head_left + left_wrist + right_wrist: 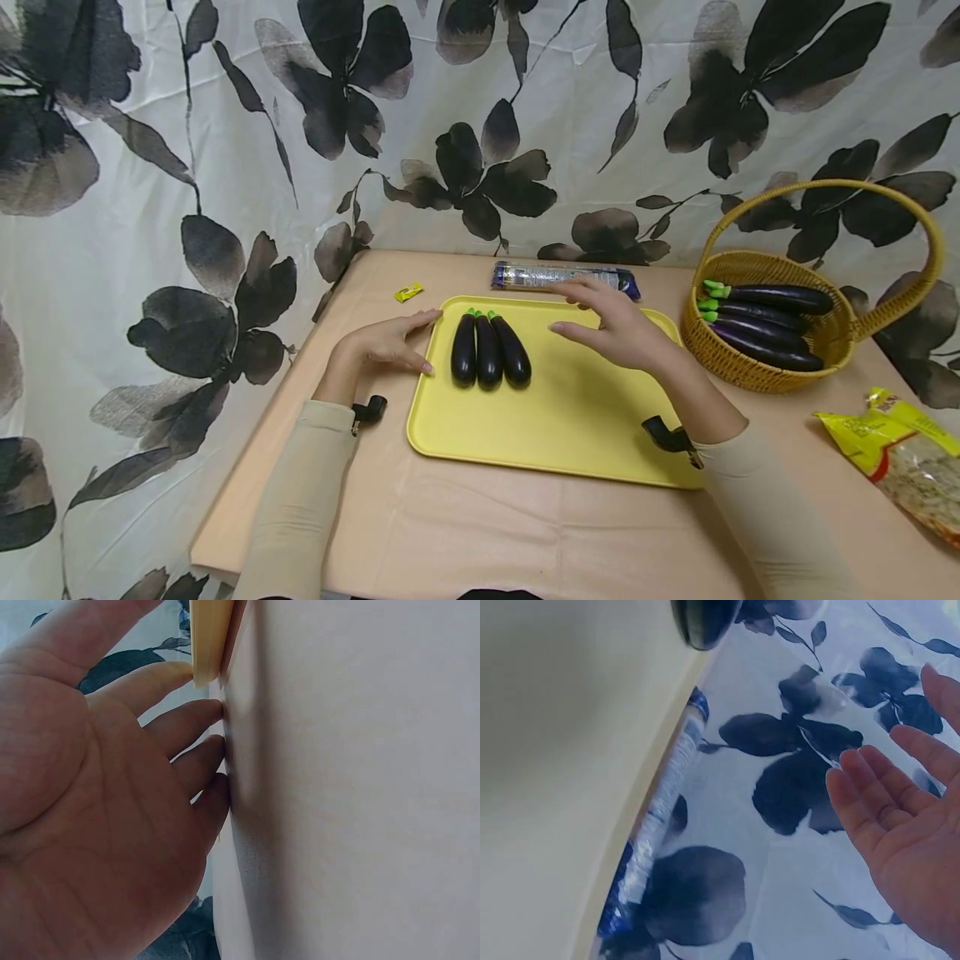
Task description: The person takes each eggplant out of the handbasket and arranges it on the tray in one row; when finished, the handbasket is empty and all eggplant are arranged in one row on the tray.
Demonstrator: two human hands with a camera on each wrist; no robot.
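Note:
Three dark eggplants [489,354] with green tips lie side by side on the left part of a yellow tray [570,429]. At the tray's left edge is my left hand [381,343], its index finger and thumb touching the rim. The left wrist view shows that hand's palm [97,802], with loosely extended fingers by the tray edge [210,637]. My right hand [622,332] hovers over the tray's right half, fingers spread and holding nothing. In the right wrist view, the same hand [922,847] appears empty, with an eggplant end [705,622] at the top.
A wicker basket [738,377] with a tall handle holds more eggplants [772,297] to the right. Behind the tray lies a blue and silver packaged roll [517,275]. A small yellow packet [408,292] lies back left, and a yellow bag [900,458] lies front right.

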